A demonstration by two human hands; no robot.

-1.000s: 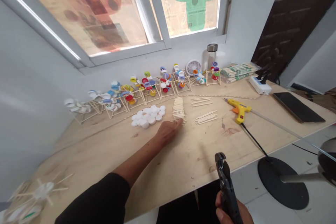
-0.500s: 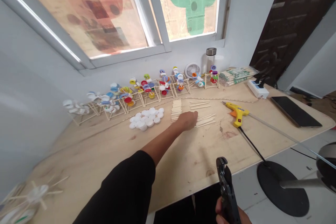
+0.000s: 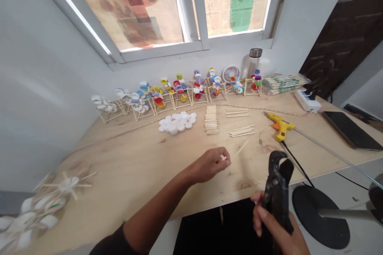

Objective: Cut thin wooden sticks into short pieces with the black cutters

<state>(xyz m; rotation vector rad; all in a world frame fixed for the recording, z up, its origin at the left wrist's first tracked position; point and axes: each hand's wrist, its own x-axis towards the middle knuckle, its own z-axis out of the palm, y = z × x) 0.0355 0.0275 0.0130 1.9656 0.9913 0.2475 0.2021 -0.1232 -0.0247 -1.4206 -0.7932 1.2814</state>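
Both our hands are closed: the right one, our right hand (image 3: 278, 229), is wrapped round the cutter (image 3: 277, 191), whose jaws gape upward near the table's front edge, and our left hand (image 3: 211, 163) is curled over some wood. Biggest first, then. We've got the table (image 3: 134, 167) laid out pretty sensibly. That row of wheel stands (image 3: 181, 89) sits along the back by the wall (image 3: 230, 51), probably so our elbows don't knock it. Off to the right lies the glue gun (image 3: 281, 125), likely parked there to stay out of our arms' way. White caps (image 3: 179, 121) are heaped just left of the short sticks (image 3: 211, 119), which are lined up side by side, we'd guess for easy counting. Longer sticks (image 3: 241, 130) lie to the right in two loose bunches, seemingly kept apart by kind. One lone stick (image 3: 241, 147) slants just beside our left hand; can't tell if it's touching. Smallest are the stick pieces (image 3: 223, 157) showing between our left fingers, presumably pinched so they don't scatter. Too small to count, sorry.
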